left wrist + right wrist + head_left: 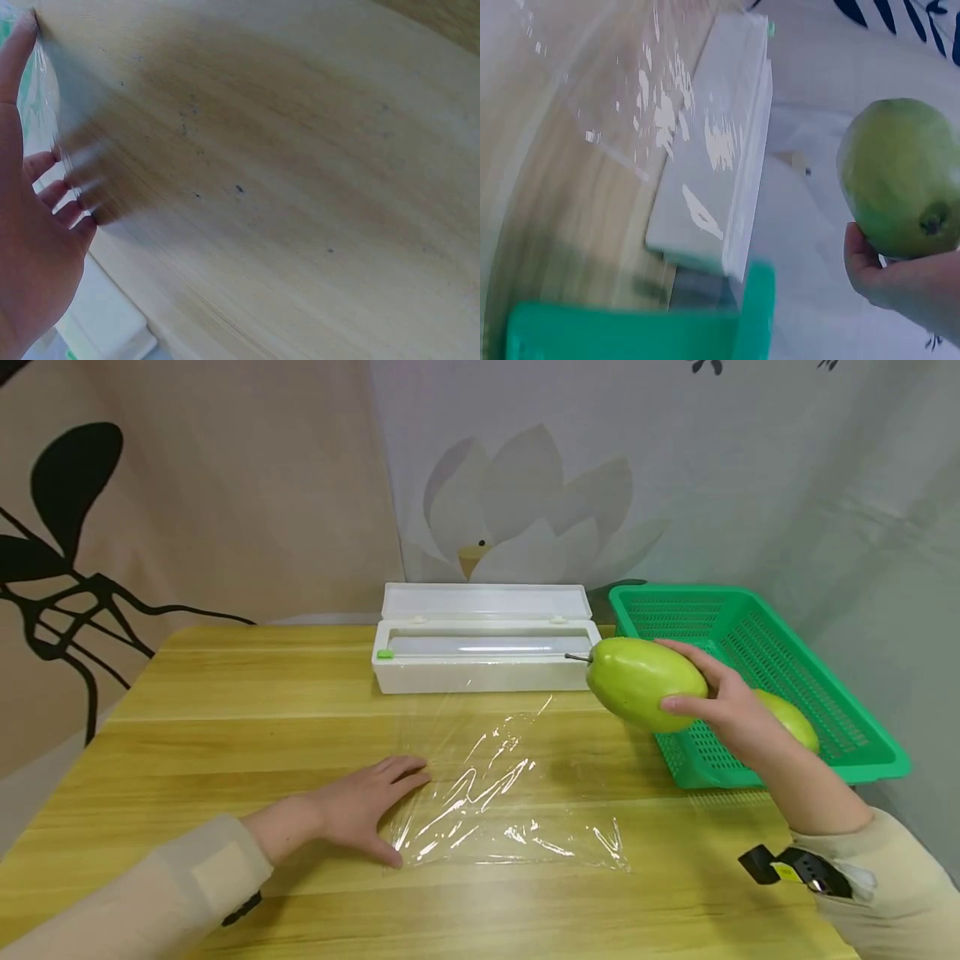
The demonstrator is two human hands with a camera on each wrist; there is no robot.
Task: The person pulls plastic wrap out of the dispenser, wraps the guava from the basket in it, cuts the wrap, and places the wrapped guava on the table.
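Note:
My right hand grips a yellow-green pear with a thin stem, holding it above the table between the film and the basket. In the right wrist view the pear shows its dark blossom end. A clear sheet of cling film stretches from the white dispenser box towards the front of the table. My left hand rests at the film's left edge, fingers spread and relaxed. In the left wrist view the left hand's fingertips touch the wooden surface beside the film.
A green plastic basket stands at the right, with another yellow-green pear inside. The dispenser's lid is raised at the back, near a curtain with a flower print. All stand on a wooden table.

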